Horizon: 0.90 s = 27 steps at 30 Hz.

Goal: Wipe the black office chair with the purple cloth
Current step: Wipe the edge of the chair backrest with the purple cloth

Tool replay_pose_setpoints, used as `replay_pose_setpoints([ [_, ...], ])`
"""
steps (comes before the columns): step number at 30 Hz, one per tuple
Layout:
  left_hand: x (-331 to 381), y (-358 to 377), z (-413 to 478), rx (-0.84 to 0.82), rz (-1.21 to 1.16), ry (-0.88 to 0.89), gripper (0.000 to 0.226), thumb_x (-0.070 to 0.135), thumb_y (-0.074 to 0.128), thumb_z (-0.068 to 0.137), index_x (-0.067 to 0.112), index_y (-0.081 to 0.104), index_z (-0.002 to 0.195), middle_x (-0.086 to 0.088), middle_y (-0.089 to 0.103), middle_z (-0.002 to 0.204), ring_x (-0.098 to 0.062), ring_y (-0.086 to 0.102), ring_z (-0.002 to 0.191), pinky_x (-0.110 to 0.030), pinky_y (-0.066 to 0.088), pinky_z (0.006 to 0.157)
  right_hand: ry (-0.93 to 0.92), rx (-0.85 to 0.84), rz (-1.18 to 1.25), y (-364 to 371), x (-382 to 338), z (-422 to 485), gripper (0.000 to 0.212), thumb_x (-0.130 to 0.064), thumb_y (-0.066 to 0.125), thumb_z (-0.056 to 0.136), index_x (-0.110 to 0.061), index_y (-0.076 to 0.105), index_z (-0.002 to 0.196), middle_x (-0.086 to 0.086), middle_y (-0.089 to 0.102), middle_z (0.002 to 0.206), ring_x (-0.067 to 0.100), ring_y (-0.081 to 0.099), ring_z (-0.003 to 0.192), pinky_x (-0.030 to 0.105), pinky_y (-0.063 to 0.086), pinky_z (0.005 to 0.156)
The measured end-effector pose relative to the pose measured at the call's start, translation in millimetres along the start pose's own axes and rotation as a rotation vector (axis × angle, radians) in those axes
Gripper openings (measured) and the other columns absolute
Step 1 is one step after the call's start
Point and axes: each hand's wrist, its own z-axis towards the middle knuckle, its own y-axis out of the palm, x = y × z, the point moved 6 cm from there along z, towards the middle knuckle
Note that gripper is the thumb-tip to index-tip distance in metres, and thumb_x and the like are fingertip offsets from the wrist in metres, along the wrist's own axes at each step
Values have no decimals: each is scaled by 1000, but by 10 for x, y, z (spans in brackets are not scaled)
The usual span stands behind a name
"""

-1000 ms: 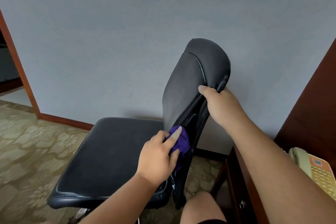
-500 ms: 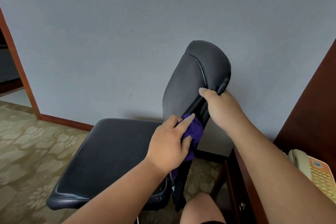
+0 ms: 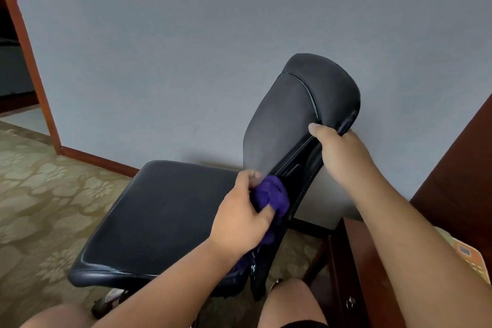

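Purple against black: a cloth is bunched tight in the left hand and pressed to the lower edge of the backrest of an office chair, just above the seat. The right hand clamps the backrest's side edge higher up, with the thumb on the front face.

The step looks like wiping that edge and its seam. It would go best with firm, overlapping strokes along the edge while the right hand braces the chair against turning or rolling. A wadded cloth touches little at once, so opening it out to a flatter, fresh face should help.

The right hand's fingers are out of sight behind the backrest, as is most of its rear side. The cloth's tail drops into shadow beside the frame. The chair's base is largely cut off under the seat. A telephone on the dark wooden desk is mostly blocked by the right forearm. Whether any dust remains cannot be judged.
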Motion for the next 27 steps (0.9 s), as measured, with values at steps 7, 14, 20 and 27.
replay_pose_setpoints([
  [7,500,128,236,-90,-236,94,40,18,69,81,44,58,109,20,69,97,2,67,86,-7,49,71,1,16,30,-5,36,29,34,-49,61,88,-35,54,119,-28,55,94,-7,50,82,23,38,68],
  [14,256,257,46,-178,-48,157,43,18,66,80,41,49,112,10,67,84,-7,61,64,-30,54,66,-2,40,19,-45,64,56,28,-50,62,87,-39,54,111,-30,54,91,-8,49,80,17,34,65],
  [20,57,337,-98,-222,7,99,37,16,66,79,37,49,106,12,65,88,-7,63,79,-37,54,74,18,38,20,-43,71,71,30,-52,61,85,-36,56,110,-26,58,95,-4,53,85,21,37,66],
  [27,681,178,199,-95,-228,168,30,20,69,80,39,54,99,15,67,81,-2,63,67,-14,49,60,0,36,21,-31,39,48,27,-49,62,87,-33,59,108,-22,63,95,-1,58,87,22,40,68],
])
